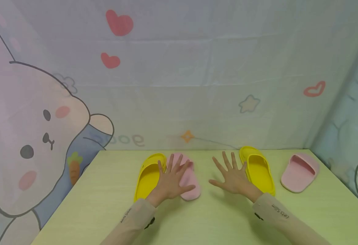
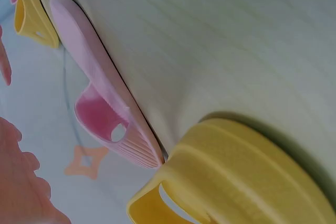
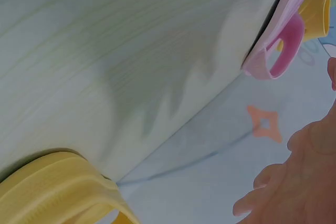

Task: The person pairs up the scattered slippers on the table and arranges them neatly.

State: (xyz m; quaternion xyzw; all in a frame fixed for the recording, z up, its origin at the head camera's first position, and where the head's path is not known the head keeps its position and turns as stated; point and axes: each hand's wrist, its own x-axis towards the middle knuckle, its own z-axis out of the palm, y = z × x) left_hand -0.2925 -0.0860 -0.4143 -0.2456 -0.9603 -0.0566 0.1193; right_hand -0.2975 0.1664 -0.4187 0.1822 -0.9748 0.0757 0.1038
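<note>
My left hand (image 1: pixel 171 181) is spread flat with straight fingers over a yellow slipper (image 1: pixel 148 180) and a pink slipper (image 1: pixel 191 185) on the left half of the table. Its palm hides part of both, and it holds nothing. To the right, my right hand (image 1: pixel 234 178) also has its fingers fanned out, beside a second yellow slipper (image 1: pixel 260 173). A second pink slipper (image 1: pixel 299 175) lies tilted farther right. In the left wrist view the near yellow slipper (image 2: pixel 236 166) and the pink slipper (image 2: pixel 94 56) stand below the hand, apart from its fingers (image 2: pixel 21 177).
The pale green table (image 1: pixel 105 204) ends at a hanging cloth (image 1: pixel 179 68) printed with hearts, stars and a bunny (image 1: pixel 44 136). Another cloth (image 1: pixel 350 136) hangs along the right side.
</note>
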